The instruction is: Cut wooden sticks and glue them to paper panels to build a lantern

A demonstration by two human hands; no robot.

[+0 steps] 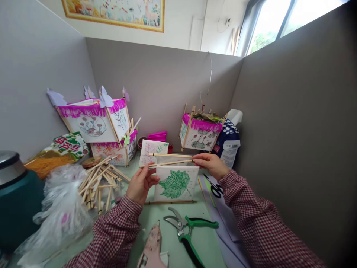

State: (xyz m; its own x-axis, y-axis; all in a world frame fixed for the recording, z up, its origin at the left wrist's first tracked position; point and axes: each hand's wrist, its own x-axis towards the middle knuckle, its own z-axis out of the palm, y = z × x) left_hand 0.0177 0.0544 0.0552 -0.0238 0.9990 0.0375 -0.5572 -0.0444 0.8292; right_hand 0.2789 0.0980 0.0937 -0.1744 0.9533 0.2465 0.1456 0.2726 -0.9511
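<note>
Both of my hands are at a thin wooden stick [173, 163] held level above a white panel [164, 194] with a green leaf print. My left hand [139, 184] is closed on the stick's left end, its lower fingers by the panel's left edge. At the other end, my right hand [212, 166] pinches the stick between thumb and fingers. Another stick [170, 155] runs just behind it, its right end close to my right fingertips; whether I touch it I cannot tell. Below the panel, a further stick [173, 202] lies along its bottom edge.
Green-handled pruning shears [181, 227] and a pink glue gun [153, 245] lie in front. Cut sticks [97, 182] and a plastic bag [63, 208] are left, near a teal flask [16, 208]. Fringed lanterns [92, 126] stand behind; black-handled scissors [216, 190] lie right. Grey partitions enclose the table.
</note>
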